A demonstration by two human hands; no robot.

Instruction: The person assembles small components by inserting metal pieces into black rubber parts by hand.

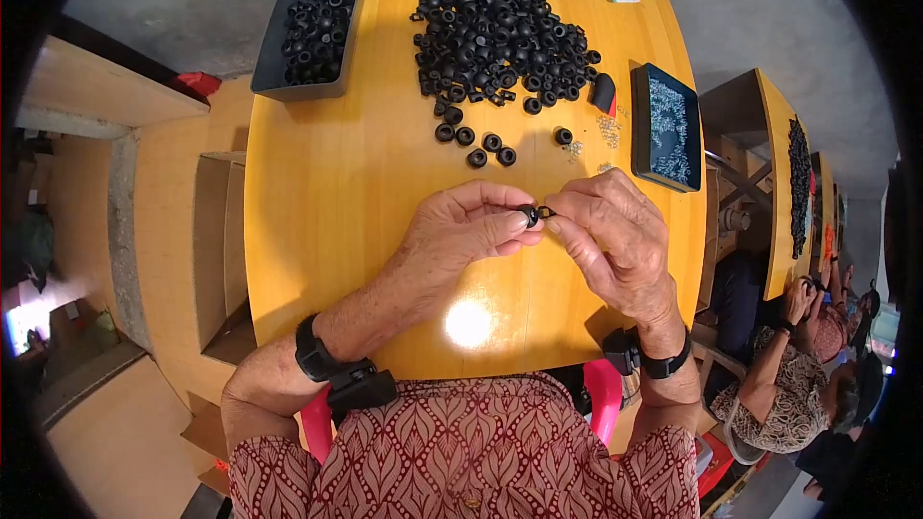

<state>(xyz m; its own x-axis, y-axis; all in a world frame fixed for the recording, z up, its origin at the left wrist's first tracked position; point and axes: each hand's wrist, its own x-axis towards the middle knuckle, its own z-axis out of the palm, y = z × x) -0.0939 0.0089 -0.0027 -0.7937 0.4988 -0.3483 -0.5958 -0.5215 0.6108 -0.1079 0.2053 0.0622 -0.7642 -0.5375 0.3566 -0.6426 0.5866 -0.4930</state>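
Observation:
Above the near half of the yellow table, my left hand pinches a round black plastic cord-lock body between thumb and fingers. My right hand is closed on a small black plunger with a square hole, held right up against the round body. Whether the two parts are joined is too small to tell. Beyond my hands lie several loose round black bodies. Next to them are scattered tiny silvery pieces, perhaps springs.
A heap of black parts covers the far middle. At far left stands a grey bin of round parts; at right, a dark tray of tiny silvery pieces. Near it lies a black-and-red object. Another person sits at right.

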